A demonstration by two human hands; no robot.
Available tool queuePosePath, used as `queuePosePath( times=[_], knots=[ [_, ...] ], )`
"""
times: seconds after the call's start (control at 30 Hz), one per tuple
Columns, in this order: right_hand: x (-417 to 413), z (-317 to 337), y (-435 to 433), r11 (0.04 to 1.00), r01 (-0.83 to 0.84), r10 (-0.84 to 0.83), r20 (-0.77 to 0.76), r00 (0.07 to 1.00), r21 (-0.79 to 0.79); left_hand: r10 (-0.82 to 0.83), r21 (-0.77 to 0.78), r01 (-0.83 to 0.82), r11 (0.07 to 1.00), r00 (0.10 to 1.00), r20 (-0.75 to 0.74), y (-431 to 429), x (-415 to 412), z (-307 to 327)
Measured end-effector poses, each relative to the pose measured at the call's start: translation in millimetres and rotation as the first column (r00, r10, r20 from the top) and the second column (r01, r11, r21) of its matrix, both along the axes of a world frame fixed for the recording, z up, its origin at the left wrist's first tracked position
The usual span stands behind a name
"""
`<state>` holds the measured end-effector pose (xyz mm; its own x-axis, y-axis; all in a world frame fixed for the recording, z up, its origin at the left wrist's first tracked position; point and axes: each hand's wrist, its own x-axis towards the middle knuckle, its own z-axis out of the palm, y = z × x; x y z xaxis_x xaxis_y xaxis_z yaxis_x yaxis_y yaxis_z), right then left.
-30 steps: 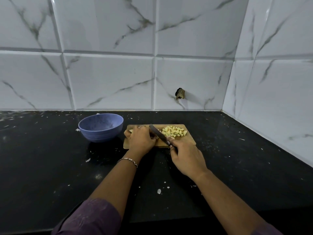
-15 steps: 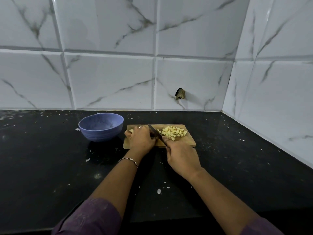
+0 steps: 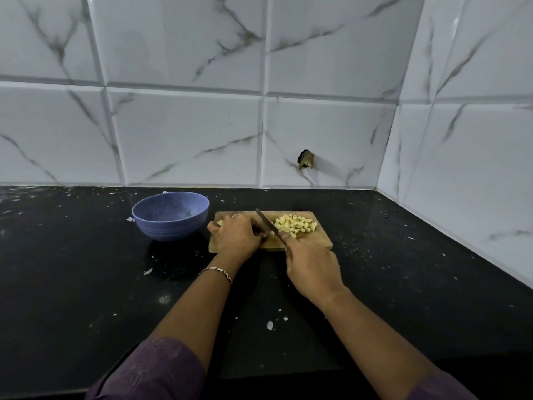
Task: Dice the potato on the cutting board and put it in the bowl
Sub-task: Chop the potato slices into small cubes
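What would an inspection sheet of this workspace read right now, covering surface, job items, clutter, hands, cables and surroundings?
Surface: black countertop, dusty and speckled.
Job's things: wooden cutting board carries a diced potato pile on its right part; the uncut potato piece is mostly hidden under the left hand; the blue bowl stands left of the board, no dice seen inside; the knife is angled over the board.
Clutter: pale scraps scattered on the counter.
Hands: left hand holds the uncut piece; right hand grips the knife handle.
Cables: nothing seen.
Surroundings: white marbled wall tiles; a dark hole in one tile.
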<state>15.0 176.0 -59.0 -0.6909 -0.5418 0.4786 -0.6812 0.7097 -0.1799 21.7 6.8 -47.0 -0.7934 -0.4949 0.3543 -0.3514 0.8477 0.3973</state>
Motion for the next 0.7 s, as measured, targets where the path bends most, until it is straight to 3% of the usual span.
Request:
queuePosePath(
  times=[0.1, 0.7],
  knots=[
    [-0.4, 0.9, 8.4, 0.999, 0.004, -0.003, 0.017, 1.0, -0.042, -0.005, 0.059, 0.006, 0.998, 1.0, -0.024, -4.6, -0.5, -1.7],
    [1.6, -0.8, 5.4, 0.995, -0.074, 0.076, 0.026, 0.997, -0.072, 0.024, 0.019, -0.023, 1.0, 0.999, -0.045, 4.9, 5.6, 3.3]
  ],
)
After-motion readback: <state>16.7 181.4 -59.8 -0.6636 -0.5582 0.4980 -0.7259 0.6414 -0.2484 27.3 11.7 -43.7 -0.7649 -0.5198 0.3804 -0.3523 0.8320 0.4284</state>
